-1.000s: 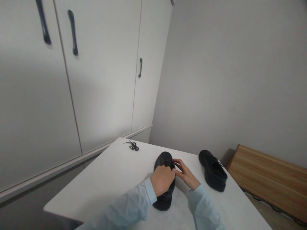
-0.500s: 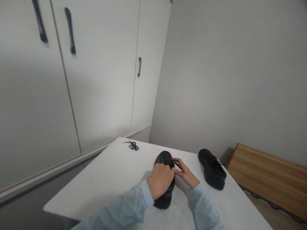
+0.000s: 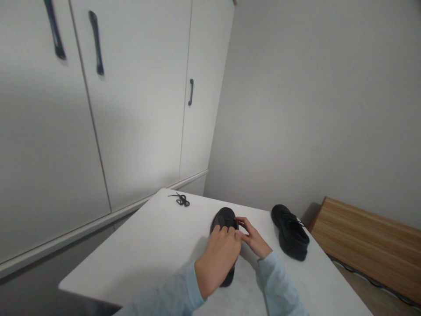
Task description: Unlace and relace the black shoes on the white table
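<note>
A black shoe (image 3: 226,216) lies on the white table in front of me, its toe pointing away. My left hand (image 3: 219,256) is over the middle of the shoe with its fingers curled; what its fingertips hold, if anything, is hidden. At the shoe's right edge, my right hand (image 3: 252,239) has its thumb and index finger bent round the side of the upper, near the left hand's fingers. A second black shoe (image 3: 290,233), with laces in it, stands to the right. One loose black lace (image 3: 183,200) lies bundled near the table's far left corner.
The white table (image 3: 158,237) reaches to a wall behind. White cabinets (image 3: 141,96) with dark handles rise at the left. To the right of the table is a wood-grain panel (image 3: 368,241), with a cable along its lower edge.
My left hand has shifted slightly and turned, its wrist coming nearer and covering more of the shoe's heel. My right hand has barely moved.
</note>
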`<state>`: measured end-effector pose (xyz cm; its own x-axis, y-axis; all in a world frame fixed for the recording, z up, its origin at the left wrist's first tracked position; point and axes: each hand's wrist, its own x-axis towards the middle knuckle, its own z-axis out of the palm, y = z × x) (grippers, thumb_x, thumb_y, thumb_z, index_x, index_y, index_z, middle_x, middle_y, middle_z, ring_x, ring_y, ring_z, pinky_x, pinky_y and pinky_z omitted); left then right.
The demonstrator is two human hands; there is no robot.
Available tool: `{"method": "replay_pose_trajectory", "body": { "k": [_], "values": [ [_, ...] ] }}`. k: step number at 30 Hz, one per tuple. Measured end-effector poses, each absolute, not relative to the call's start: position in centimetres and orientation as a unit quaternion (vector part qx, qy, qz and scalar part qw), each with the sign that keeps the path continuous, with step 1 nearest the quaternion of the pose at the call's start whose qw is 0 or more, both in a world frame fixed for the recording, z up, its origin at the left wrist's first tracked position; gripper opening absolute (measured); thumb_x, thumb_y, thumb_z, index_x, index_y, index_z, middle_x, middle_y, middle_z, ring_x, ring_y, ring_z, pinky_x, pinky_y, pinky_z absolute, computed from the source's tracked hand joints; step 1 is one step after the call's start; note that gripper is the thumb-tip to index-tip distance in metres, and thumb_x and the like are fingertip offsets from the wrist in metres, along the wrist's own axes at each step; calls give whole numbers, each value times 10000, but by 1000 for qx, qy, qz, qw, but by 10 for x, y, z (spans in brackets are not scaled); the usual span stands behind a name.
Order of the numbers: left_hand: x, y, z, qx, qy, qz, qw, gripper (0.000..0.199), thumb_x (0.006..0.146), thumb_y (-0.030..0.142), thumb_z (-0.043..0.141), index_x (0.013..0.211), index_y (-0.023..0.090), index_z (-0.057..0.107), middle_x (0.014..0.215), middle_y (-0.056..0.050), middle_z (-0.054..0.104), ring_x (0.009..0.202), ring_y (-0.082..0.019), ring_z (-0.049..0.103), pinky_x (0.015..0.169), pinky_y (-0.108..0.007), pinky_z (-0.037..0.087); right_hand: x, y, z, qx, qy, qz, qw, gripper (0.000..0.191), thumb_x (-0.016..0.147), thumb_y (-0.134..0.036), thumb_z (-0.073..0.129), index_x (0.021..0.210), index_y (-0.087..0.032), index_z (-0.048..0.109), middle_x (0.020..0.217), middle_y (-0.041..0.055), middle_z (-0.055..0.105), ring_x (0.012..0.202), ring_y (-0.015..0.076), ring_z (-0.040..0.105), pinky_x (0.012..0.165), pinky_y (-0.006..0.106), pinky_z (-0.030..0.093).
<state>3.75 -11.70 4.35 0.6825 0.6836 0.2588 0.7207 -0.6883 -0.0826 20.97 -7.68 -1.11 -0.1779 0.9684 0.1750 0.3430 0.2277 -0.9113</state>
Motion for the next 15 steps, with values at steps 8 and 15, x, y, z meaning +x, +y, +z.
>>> {"method": "replay_pose_trajectory", "body": {
  "k": [8, 15],
  "values": [
    [26, -127, 54, -896, -393, -162, 128, 162, 863, 129, 449, 998, 145, 537, 948, -84, 552, 798, -216, 590, 743, -381, 435, 209, -75, -14, -490, -669, 369, 421, 470, 711, -432, 641, 1119, -240, 506, 1224, 100, 533, 1200, 296, 447, 837, 421, 473],
    [1, -131, 78, -897, -376, -200, 118, 100, 874, 141, 448, 875, 162, 545, 886, -57, 519, 808, -209, 553, 733, -363, 453, 211, -74, -18, -483, -668, 376, 423, 486, 726, -483, 627, 1127, -239, 499, 1234, 109, 519, 1213, 296, 430, 859, 427, 460]
  ]
}}
